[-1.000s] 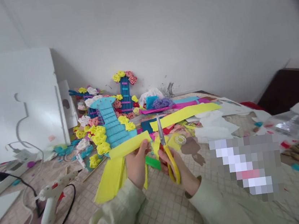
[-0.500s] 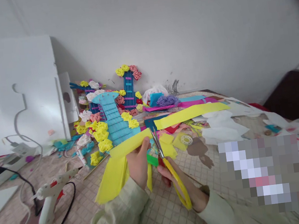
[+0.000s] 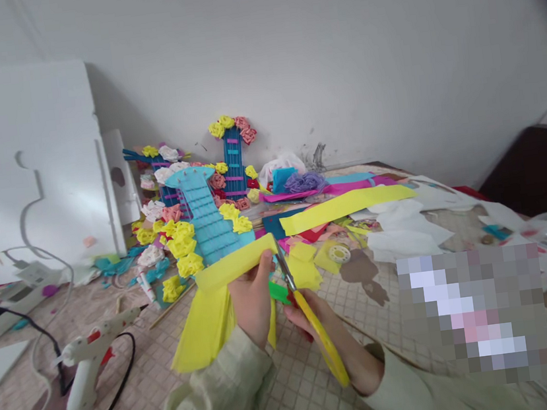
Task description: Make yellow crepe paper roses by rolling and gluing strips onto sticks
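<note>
My left hand (image 3: pixel 253 300) pinches a folded strip of yellow crepe paper (image 3: pixel 228 266), thumb on top near its right end. My right hand (image 3: pixel 317 316) grips scissors (image 3: pixel 322 338) with yellow and red handles. Their blades point up and away, close by the strip's right end; whether they touch it I cannot tell. Below my left hand lies a pile of yellow paper strips (image 3: pixel 202 330). Behind the hands stands a light blue guitar-like shape (image 3: pixel 205 213) with strings, edged by yellow paper flowers (image 3: pixel 182 243). A green piece (image 3: pixel 279 293) shows between the hands.
A white glue gun (image 3: pixel 87 367) with a black cord lies at left, near a power strip (image 3: pixel 20 293). A long yellow strip (image 3: pixel 348 208), white paper (image 3: pixel 407 235), a tape roll (image 3: pixel 340 253) and purple yarn (image 3: pixel 304 181) lie beyond my hands. A white board (image 3: pixel 58 158) leans on the wall.
The scissor blades have come closer together beside the strip's end. My left hand keeps its pinch on the yellow paper. The whole view has shifted slightly.
</note>
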The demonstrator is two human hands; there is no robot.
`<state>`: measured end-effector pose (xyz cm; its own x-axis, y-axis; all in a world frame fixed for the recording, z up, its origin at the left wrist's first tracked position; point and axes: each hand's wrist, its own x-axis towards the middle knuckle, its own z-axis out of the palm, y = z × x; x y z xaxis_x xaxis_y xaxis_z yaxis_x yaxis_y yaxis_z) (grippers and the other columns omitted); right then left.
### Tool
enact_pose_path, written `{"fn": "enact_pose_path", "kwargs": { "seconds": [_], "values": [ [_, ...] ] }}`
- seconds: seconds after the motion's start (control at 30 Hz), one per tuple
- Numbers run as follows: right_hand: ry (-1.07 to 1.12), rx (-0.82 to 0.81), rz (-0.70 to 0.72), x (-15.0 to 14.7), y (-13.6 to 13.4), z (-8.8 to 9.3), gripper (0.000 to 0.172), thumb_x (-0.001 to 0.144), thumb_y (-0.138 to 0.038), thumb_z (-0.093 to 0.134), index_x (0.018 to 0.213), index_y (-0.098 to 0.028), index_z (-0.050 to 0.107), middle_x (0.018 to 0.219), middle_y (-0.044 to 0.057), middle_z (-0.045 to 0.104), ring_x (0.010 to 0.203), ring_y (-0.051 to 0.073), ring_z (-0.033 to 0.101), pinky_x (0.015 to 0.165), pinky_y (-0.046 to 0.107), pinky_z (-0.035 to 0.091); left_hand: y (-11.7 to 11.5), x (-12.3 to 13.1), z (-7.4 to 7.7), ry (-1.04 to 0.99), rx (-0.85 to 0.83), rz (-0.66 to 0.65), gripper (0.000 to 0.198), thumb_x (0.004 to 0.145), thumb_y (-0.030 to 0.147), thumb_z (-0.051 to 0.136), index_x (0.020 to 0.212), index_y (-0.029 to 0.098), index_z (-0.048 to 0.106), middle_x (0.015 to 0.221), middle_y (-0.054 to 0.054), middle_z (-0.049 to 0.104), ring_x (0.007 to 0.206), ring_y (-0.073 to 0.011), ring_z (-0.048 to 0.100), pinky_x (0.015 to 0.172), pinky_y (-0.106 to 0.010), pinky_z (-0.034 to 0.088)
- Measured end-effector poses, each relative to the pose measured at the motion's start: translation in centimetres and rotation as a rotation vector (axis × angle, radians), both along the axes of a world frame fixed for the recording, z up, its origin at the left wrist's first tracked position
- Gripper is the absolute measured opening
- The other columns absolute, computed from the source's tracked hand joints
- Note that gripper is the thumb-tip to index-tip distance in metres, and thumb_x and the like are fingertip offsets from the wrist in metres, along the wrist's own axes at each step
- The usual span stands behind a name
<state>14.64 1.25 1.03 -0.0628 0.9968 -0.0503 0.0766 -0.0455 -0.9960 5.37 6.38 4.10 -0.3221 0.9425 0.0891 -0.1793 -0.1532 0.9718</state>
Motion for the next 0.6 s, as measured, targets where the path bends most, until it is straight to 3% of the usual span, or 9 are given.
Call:
{"fn": "enact_pose_path", "kwargs": {
  "seconds": [0.33,0.6],
  "values": [
    [-0.042,0.065,0.05,0.3,0.4,-0.7,0.023,0.073,-0.036,0.05,0.062,-0.018,0.042,0.049,-0.006,0.034,0.045,0.009,0.032,0.046,0.023,0.025,-0.2,0.2,0.0,-0.024,-0.013,-0.041,0.017,0.063,0.03,0.066,0.067,0.014,0.062,0.059,0.001,0.06,0.058,-0.0116,0.054,0.057,-0.022,0.043],
    [-0.03,0.031,0.017,0.1,0.5,-1.1,0.026,0.072,-0.038,0.053,0.059,-0.019,0.041,0.046,-0.006,0.034,0.047,0.01,0.036,0.046,0.023,0.027,-0.2,0.2,0.0,0.019,-0.018,-0.064,0.017,0.063,0.029,0.065,0.063,0.013,0.058,0.058,0.001,0.058,0.056,-0.0112,0.053,0.054,-0.022,0.041]
  ]
}}
